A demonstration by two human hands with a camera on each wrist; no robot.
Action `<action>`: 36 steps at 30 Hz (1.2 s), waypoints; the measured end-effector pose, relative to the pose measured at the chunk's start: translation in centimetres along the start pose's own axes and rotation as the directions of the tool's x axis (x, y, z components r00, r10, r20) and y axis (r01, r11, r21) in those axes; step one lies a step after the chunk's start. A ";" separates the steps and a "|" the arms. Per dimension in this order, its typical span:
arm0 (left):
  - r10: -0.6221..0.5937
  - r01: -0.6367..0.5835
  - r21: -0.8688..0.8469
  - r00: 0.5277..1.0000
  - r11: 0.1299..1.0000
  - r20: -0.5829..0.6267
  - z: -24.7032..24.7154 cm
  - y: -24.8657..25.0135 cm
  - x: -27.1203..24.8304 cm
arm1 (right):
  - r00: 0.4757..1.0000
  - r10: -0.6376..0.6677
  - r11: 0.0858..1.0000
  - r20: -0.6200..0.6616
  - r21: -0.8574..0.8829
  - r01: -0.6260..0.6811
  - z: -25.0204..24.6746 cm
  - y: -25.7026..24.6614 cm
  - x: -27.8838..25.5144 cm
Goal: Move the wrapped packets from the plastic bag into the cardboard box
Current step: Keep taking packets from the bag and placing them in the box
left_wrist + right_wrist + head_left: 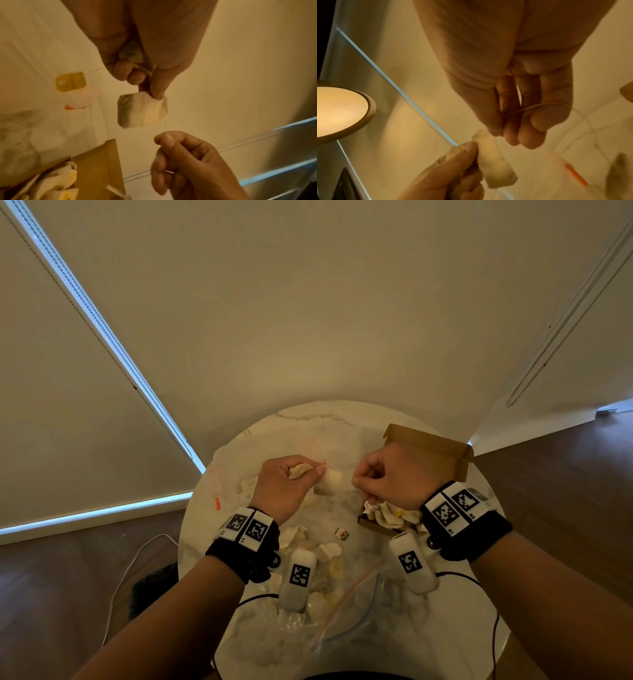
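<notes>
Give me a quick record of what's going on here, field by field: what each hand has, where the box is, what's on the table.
left hand: pinches a tea bag by its top corner, a second one tucked in its palm
right hand: pinches the thin string hanging from that tea bag
cardboard box: open, on the table's right side, tea bags already inside
plastic bag: clear, zip-top, at the near edge with loose packets around it
table: round, marble-look top
</notes>
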State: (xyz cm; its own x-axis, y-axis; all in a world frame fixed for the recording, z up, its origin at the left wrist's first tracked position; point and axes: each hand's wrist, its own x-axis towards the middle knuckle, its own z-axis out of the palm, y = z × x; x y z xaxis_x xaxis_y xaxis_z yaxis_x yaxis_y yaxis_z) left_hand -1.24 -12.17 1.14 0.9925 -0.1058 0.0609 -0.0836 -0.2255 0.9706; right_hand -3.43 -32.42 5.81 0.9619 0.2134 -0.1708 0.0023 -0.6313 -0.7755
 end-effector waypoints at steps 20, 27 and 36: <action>-0.208 0.194 -0.259 0.978 0.946 -0.026 1.6 1.2 0.8 | 0.990 0.053 0.888 0.134 0.447 -0.108 5.0 3.0 -0.6; -0.244 0.219 -0.284 0.968 0.933 -0.058 1.7 1.7 1.8 | 0.973 0.076 0.865 0.219 0.471 -0.174 6.1 3.3 0.0; -0.268 0.230 -0.325 0.961 0.917 -0.076 1.3 1.8 2.6 | 0.962 0.080 0.826 0.263 0.522 -0.211 7.1 4.5 -1.0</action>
State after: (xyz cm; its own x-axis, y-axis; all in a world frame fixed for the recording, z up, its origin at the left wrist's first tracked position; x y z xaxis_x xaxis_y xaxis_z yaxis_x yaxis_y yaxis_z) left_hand 1.03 -14.13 2.71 0.9825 0.0326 -0.1834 0.1802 0.0833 0.9801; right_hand -6.33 -30.18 -1.79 0.8533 0.3506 -0.3860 -0.3441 -0.1776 -0.9220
